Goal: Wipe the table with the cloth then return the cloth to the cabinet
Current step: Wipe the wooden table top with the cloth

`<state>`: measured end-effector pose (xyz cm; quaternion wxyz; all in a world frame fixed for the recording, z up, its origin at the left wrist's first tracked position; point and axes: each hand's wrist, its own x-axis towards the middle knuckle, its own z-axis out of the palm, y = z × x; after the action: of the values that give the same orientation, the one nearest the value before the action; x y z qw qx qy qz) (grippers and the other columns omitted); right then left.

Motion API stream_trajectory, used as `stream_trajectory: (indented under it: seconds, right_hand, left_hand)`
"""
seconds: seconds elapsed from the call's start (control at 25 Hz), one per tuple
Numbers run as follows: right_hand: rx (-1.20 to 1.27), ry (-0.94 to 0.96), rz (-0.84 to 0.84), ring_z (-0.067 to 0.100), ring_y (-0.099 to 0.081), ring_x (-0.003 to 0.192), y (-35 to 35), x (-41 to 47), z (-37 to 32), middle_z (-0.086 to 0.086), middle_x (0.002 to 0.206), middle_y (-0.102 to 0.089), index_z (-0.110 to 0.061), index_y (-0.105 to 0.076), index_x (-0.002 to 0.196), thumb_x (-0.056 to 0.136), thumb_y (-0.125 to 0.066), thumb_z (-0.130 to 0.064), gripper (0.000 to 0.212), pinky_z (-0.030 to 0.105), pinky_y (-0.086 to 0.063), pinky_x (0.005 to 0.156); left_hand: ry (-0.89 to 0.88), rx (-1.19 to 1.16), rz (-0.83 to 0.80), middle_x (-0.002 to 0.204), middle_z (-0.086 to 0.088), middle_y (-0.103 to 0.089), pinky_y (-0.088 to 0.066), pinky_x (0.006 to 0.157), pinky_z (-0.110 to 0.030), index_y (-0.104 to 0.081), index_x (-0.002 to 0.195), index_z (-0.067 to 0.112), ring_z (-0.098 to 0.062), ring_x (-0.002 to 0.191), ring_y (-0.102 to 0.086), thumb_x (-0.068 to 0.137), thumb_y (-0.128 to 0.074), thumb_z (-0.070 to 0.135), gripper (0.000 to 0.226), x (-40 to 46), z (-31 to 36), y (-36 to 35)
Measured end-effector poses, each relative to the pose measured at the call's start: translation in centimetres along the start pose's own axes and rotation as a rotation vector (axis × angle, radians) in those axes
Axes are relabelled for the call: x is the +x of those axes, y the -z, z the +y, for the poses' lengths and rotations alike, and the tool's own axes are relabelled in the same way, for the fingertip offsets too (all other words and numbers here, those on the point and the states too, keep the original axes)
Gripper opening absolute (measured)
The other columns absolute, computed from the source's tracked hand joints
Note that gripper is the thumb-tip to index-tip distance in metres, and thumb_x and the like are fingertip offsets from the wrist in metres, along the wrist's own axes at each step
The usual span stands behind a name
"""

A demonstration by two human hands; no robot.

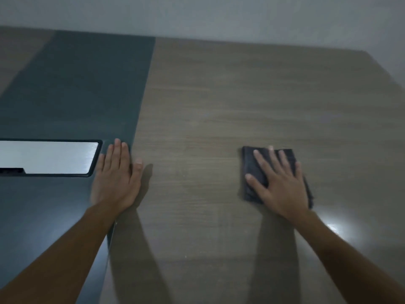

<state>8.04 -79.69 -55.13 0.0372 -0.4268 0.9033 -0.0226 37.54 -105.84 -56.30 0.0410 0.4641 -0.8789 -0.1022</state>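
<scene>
A dark grey folded cloth (248, 163) lies flat on the wood-grain table (208, 106), right of centre. My right hand (278, 183) presses down on it with fingers spread and straight, covering most of the cloth. My left hand (117, 176) rests flat on the table, fingers straight and together, across the seam between the dark panel and the wood surface. The cabinet is not in view.
A dark grey-green panel (76, 88) covers the table's left part. Set into it is a silver rectangular hatch (50, 156) with a black frame, just left of my left hand. A pale wall (219, 16) runs behind the table's far edge.
</scene>
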Motion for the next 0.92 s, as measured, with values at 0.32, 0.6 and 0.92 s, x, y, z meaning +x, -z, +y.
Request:
stream_trajectory:
  seconds: [0.32, 0.6, 0.92]
  right_hand:
    - [0.047, -0.153, -0.107, 0.033, 0.009, 0.158, 0.3, 13.6, -8.8, 0.004, 0.172, 0.008, -0.038, -0.002, 0.163, 0.096, -0.016, -0.077, 0.079, 0.065, 0.005, 0.122]
    - [0.026, 0.296, -0.112, 0.030, 0.008, 0.158, -1.2, 6.7, -22.1, 0.004, 0.173, 0.005, -0.041, -0.003, 0.163, 0.097, -0.018, -0.076, 0.076, 0.065, 0.006, 0.122]
    - [0.009, 0.222, 0.002, 0.024, -0.019, 0.157, -0.7, -0.2, -9.8, -0.004, 0.170, -0.020, -0.048, -0.025, 0.158, 0.090, -0.013, -0.086, 0.079, 0.064, -0.016, 0.121]
  left_hand:
    - [0.002, -0.074, -0.002, 0.165, -0.001, 0.014, 0.013, 0.122, -0.031, 0.006, 0.157, 0.014, -0.011, 0.150, 0.017, 0.087, 0.016, 0.066, 0.088, 0.2, -0.4, -0.1]
    - [0.130, -0.060, 0.072, 0.165, -0.005, 0.008, 0.006, 0.124, -0.038, 0.001, 0.158, 0.011, -0.016, 0.152, 0.013, 0.088, 0.011, 0.072, 0.094, -2.3, -5.5, 1.4]
    - [0.103, 0.004, 0.036, 0.165, -0.006, 0.016, 0.008, 0.124, -0.039, 0.010, 0.157, 0.012, -0.017, 0.152, 0.016, 0.090, 0.009, 0.070, 0.089, -1.4, -6.0, 1.4]
